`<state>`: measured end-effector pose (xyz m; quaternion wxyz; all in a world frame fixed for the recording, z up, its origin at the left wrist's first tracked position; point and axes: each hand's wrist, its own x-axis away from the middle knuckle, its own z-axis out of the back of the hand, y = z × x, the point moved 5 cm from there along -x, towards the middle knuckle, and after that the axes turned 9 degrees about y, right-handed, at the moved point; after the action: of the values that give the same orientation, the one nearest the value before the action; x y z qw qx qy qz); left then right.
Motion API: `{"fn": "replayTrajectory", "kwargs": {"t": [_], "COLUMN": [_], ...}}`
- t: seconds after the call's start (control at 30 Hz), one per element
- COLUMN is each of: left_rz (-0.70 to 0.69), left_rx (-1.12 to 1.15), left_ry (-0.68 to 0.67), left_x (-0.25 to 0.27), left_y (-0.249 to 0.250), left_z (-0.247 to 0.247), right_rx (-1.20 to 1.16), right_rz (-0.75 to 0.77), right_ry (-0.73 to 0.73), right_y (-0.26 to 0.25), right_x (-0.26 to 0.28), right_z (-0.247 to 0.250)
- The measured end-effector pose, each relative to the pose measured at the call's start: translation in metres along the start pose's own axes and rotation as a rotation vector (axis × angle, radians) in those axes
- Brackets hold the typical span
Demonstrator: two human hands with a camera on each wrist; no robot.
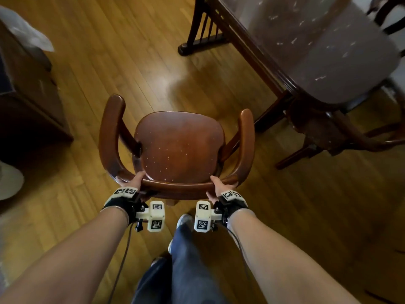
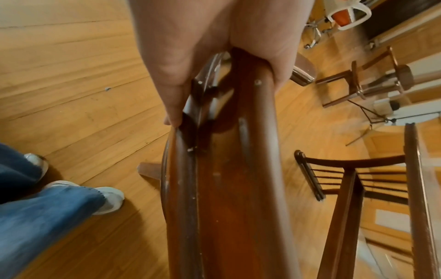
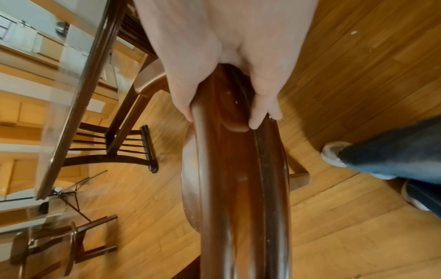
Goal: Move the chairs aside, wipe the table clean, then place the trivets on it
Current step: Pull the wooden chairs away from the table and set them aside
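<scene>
Nearest you, your left hand [image 1: 131,182] and right hand [image 1: 220,187] each wrap the curved back rail of a wooden armchair [image 1: 178,148], fingers curled under it, thumbs on top. Both forearms reach straight ahead, wrists level, a hand on either side of the seat. The chair stands on the wood floor [image 1: 122,62] just in front of your feet, clear of the worktop [image 1: 328,51], which sits farther off to your right. A second chair [image 1: 324,128] is tucked under its near end, and its surface shows pale specks. You appear to be in the first step: one chair is out, at least one more needs moving, wiping is not begun, and no trivets are visible.
</scene>
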<state>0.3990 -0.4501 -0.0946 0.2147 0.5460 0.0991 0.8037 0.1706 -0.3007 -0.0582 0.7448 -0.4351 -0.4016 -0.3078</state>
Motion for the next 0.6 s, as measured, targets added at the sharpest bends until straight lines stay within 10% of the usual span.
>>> {"fn": "replayTrajectory", "kwargs": {"t": [0.6], "left_rz": [-0.041], "left_rx": [-0.16], "left_ry": [-0.124], "left_x": [-0.081], "left_y": [0.22], "left_z": [-0.069], "right_rx": [-0.178], "right_rz": [-0.046], "right_ry": [0.076], "right_y": [-0.131], "right_x": [-0.004], "right_z": [-0.139]}}
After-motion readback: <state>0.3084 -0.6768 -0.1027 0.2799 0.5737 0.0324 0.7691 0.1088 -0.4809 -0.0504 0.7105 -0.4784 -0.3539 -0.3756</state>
